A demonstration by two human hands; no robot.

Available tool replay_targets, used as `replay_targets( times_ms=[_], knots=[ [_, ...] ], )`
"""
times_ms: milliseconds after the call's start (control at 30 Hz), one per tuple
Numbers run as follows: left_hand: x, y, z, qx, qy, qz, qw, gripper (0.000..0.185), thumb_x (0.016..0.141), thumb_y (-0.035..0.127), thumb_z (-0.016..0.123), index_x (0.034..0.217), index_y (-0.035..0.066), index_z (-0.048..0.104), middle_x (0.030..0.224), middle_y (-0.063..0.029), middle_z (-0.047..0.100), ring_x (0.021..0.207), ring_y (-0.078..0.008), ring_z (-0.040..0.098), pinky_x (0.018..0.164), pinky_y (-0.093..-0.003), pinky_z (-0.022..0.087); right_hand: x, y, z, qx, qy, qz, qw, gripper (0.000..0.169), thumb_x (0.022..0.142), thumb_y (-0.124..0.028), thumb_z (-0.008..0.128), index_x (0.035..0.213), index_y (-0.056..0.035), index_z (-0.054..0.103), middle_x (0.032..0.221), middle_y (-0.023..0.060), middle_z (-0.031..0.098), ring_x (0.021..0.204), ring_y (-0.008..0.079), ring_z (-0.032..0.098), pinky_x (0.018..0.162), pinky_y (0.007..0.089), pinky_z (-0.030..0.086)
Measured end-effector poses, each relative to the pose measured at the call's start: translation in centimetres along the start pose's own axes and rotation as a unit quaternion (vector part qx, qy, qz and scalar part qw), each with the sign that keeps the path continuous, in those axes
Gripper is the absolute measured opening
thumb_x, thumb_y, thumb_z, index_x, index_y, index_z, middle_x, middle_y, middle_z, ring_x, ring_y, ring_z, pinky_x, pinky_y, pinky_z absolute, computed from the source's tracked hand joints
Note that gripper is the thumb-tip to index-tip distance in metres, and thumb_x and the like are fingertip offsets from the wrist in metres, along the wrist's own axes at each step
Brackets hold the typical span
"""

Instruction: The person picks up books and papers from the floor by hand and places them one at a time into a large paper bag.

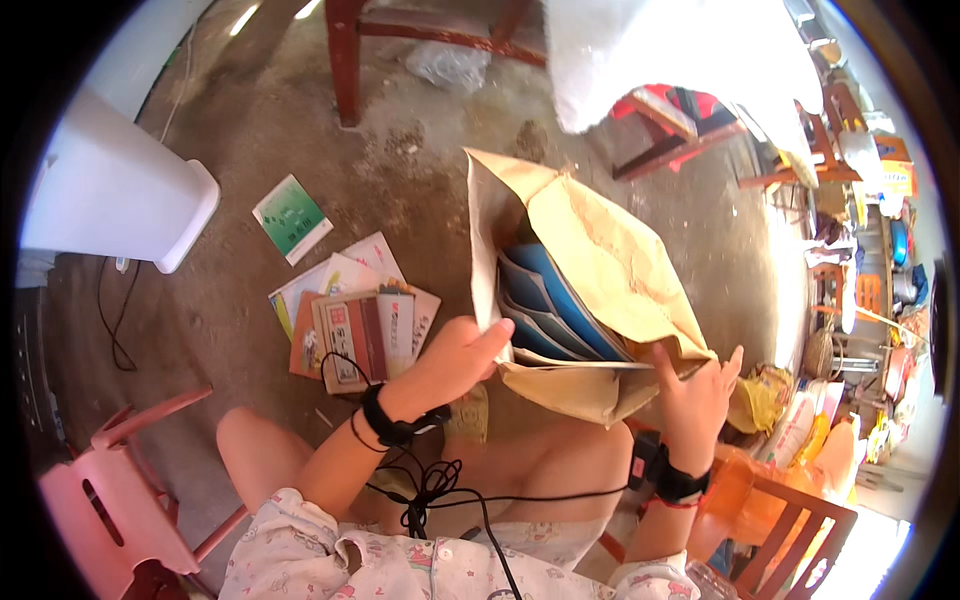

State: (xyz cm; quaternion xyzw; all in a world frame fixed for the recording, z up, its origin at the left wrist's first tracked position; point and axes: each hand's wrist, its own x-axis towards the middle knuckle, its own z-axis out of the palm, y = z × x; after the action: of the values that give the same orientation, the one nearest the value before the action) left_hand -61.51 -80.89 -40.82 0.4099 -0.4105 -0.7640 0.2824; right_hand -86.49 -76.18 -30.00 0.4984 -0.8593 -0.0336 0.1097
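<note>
A large brown paper bag [607, 247] is held tilted in front of my knees, its mouth facing me. Several blue-edged books or folders [555, 300] stand inside it. My left hand [450, 360] grips the bag's left edge between thumb and fingers. At the right corner of the opening, my right hand [694, 397] holds the rim, with some fingers spread outside. On the floor to the left lies an overlapping pile of books and booklets [349, 337]. A green and white booklet [292, 219] lies apart, just above the pile.
A pink plastic stool [124, 502] stands at lower left, a white bin-like container [120, 187] at upper left. Wooden furniture legs [345, 67] are beyond the bag. A wooden chair [787, 525] is at lower right. Black cables [435, 487] run between my wrist bands.
</note>
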Motion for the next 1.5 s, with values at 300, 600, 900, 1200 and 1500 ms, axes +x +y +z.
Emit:
replay_targets(
  times_ms=[300,600,900,1200,1500],
  knots=[
    [-5.6,8.9,7.6,0.040,0.003,-0.090,0.995,0.051,0.092,0.029,0.043,0.051,-0.002,0.042,0.045,-0.0014,0.037,0.043,-0.0100,0.033,0.041,-0.0298,0.030,6.6,6.9,-6.6,-0.054,0.028,-0.049,0.997,0.050,0.082,-0.048,0.053,0.093,0.0009,0.054,0.116,0.0183,0.044,0.101,0.0355,0.050,0.073,0.0438,0.047],
    [-7.0,22.8,20.0,0.064,0.004,-0.178,0.982,0.043,0.091,0.026,0.045,0.058,-0.002,0.048,0.047,0.0005,0.041,0.045,-0.0083,0.038,0.042,-0.0282,0.031,12.0,23.3,-18.6,0.016,-0.146,-0.055,0.988,0.035,0.092,-0.030,0.043,0.076,-0.0026,0.059,0.065,0.0181,0.058,0.060,0.0366,0.056,0.052,0.0434,0.044],
    [-7.5,28.1,19.7,0.069,0.143,-0.254,0.954,0.038,0.089,0.027,0.046,0.058,0.005,0.045,0.046,0.0020,0.038,0.038,-0.0089,0.036,0.040,-0.0261,0.028,4.6,21.1,-19.7,0.287,-0.164,0.092,0.939,0.037,0.089,-0.022,0.049,0.058,-0.0019,0.047,0.054,0.0193,0.046,0.049,0.0364,0.048,0.045,0.0411,0.037],
    [-8.6,30.4,18.9,0.269,0.121,-0.256,0.921,0.048,0.088,0.031,0.046,0.054,-0.002,0.048,0.046,-0.0026,0.044,0.042,-0.0112,0.044,0.041,-0.0296,0.033,4.3,18.9,-24.5,0.393,-0.212,0.115,0.887,0.028,0.085,-0.011,0.051,0.060,0.0003,0.045,0.055,0.0206,0.045,0.049,0.0372,0.046,0.044,0.0399,0.034],
    [-8.6,32.9,20.5,0.204,0.130,-0.270,0.932,0.032,0.089,0.030,0.050,0.069,0.006,0.054,0.052,0.0063,0.043,0.043,-0.0034,0.036,0.039,-0.0205,0.025,4.9,20.6,-26.9,0.428,-0.197,0.240,0.849,0.031,0.090,-0.016,0.048,0.065,0.0018,0.044,0.052,0.0133,0.035,0.045,0.0217,0.035,0.045,0.0330,0.030]
  ],
)
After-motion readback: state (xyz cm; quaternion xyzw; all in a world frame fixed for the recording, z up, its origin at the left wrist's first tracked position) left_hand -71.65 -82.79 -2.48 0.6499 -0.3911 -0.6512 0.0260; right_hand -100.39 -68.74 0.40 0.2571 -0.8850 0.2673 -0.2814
